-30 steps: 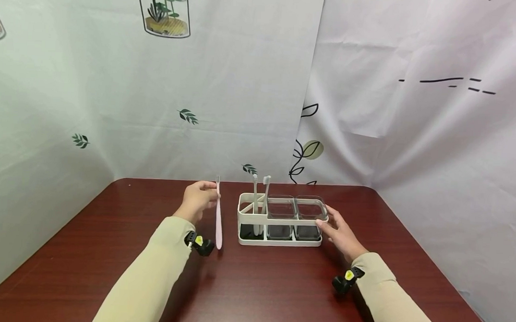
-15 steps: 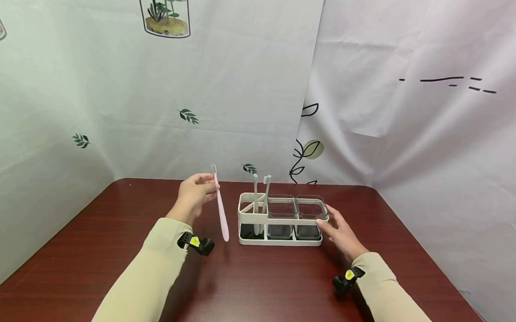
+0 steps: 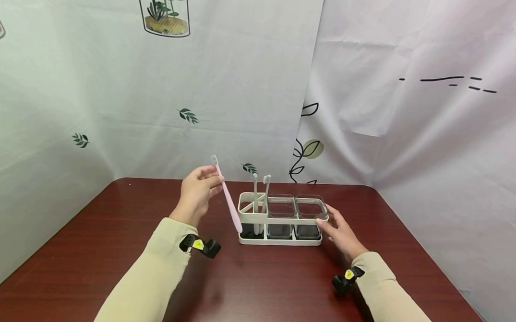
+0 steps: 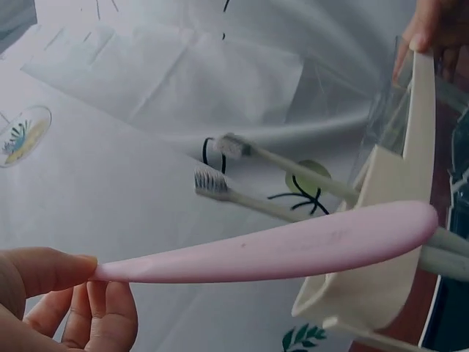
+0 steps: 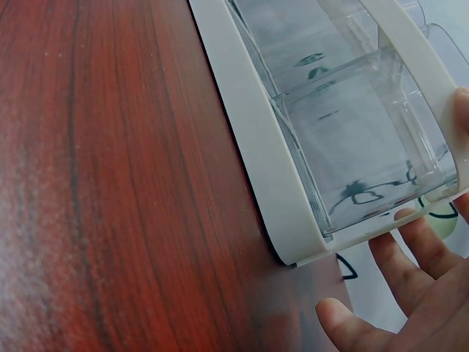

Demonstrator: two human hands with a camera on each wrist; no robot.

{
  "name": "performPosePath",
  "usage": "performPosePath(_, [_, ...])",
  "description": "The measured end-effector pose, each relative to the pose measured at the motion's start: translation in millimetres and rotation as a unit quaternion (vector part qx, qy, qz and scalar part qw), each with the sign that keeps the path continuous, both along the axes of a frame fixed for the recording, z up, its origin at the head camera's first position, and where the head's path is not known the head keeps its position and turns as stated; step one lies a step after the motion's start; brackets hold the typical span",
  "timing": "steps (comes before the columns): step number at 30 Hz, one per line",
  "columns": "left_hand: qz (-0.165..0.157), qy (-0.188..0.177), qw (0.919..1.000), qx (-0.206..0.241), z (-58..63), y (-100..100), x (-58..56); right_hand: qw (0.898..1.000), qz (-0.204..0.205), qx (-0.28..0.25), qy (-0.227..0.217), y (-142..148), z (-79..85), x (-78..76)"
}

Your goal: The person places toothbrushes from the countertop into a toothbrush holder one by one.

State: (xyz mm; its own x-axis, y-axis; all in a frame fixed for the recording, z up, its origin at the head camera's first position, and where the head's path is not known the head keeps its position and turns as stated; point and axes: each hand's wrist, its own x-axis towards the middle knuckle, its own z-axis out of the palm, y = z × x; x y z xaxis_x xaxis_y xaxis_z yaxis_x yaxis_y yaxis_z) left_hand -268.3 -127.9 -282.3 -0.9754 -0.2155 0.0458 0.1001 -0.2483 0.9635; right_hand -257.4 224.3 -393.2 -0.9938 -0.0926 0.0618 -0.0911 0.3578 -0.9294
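Note:
My left hand (image 3: 197, 193) pinches a pink toothbrush (image 3: 230, 201) between thumb and fingers near its bristled end. The brush is tilted, bristles up and to the left, its thick handle end down in front of the holder's left end. The toothbrush holder (image 3: 296, 221) is a white rack standing on the table. Two pale toothbrushes (image 3: 265, 195) stand upright in its left section, and two clear cups (image 3: 309, 210) sit in the middle and right sections. My right hand (image 3: 342, 233) grips the holder's right end, thumb at the front of the upper rail and fingers around the side.
The dark red wooden table (image 3: 274, 286) carries the holder near its far edge. Behind and at both sides hangs a white printed curtain (image 3: 244, 83). A black wrist camera (image 3: 211, 248) is strapped to the left sleeve.
My left hand has raised the pink toothbrush and tilted it, its handle end swinging right toward the holder. The right hand and the holder stay in place.

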Motion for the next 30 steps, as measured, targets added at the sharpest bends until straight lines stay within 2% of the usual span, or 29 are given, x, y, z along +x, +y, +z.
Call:
performPosePath(11, [0.039,0.044,0.9969,0.053,3.0,12.6,4.9,1.0,0.002,-0.002,-0.004,-0.5,0.3,0.9])
performPosePath(21, [0.081,0.088,0.9859,0.118,4.7,26.1,3.4,1.0,-0.002,0.002,-0.001,-0.7,-0.3,0.4])
performPosePath(26, [0.089,0.099,0.9841,0.117,6.1,31.0,4.1,1.0,-0.002,0.001,-0.007,-0.2,0.0,0.7])
performPosePath(30, [0.1,0.113,0.9838,0.097,7.9,34.5,6.3,1.0,0.001,0.0,-0.007,-0.5,1.1,1.6])
